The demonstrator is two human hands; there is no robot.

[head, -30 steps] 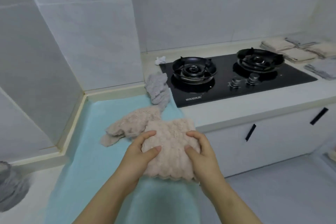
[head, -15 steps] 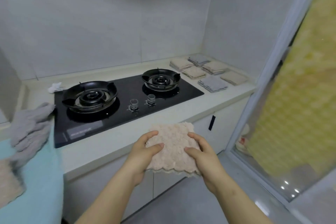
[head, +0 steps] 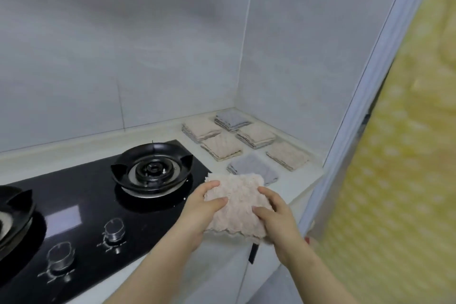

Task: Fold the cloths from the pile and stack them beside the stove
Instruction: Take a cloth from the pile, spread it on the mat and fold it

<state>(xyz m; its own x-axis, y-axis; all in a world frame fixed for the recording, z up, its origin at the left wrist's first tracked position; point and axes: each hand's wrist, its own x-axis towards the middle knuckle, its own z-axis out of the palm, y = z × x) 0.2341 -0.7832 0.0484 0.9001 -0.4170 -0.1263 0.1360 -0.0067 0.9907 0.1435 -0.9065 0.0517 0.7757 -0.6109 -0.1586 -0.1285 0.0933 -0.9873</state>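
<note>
Both hands on the folded beige cloth (head: 237, 207). Left hand (head: 202, 207) grips its left edge, thumb on top, fingers curled under. Right hand (head: 276, 215) grips the right edge the same way. The cloth lies flat between them, scalloped hem toward us.

We see it over the front right part of the counter (head: 294, 190), just right of the stove (head: 93, 195). We can't tell if it touches the counter. Its far edge overlaps the near grey stack (head: 251, 166) in view.

The other folded stacks sit toward the counter's back right corner, close together:
- edge beige stack (head: 287, 155), near the right edge
- stove-side beige stack (head: 220, 147), just past the stove's back right corner
- central beige stack (head: 255, 136), behind those two
- back beige stack (head: 201, 128), along the back edge
- far grey stack (head: 232, 119), deepest in the corner

On the stove, the right burner (head: 151, 170) is just left of the left hand. Two knobs (head: 114, 228) sit along the front edge. A second burner is cut off at the picture's left side.

A dark cabinet handle (head: 252, 254) shows below the cloth, under the counter front. A pale door frame (head: 357, 106) runs up past the counter's right edge, with a yellow dotted curtain (head: 399, 180) beyond it.
</note>
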